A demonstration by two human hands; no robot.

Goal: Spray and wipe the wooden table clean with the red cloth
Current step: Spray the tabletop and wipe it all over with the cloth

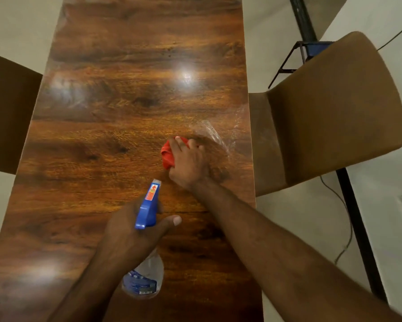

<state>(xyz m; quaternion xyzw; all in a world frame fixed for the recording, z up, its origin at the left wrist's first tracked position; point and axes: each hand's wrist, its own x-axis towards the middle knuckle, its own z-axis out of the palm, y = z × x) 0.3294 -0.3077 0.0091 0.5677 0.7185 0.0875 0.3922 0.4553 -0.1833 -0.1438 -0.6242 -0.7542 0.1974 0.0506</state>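
Head view: the right hand (189,162) grips a bunched red cloth (169,154) pressed on the wooden table (107,112) near its right edge, beside a wet smear, while the left hand (135,231) holds a spray bottle (146,228) above the table, nozzle pointing away.

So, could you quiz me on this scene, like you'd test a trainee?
1. True or false: the left hand grips the spray bottle.
2. What holds the red cloth against the wooden table? A) the right hand B) the bottle C) nothing
3. Fill in: the wet smears lie near the table's ____ edge, beside the brown chair.
Key: 1 true; 2 A; 3 right.
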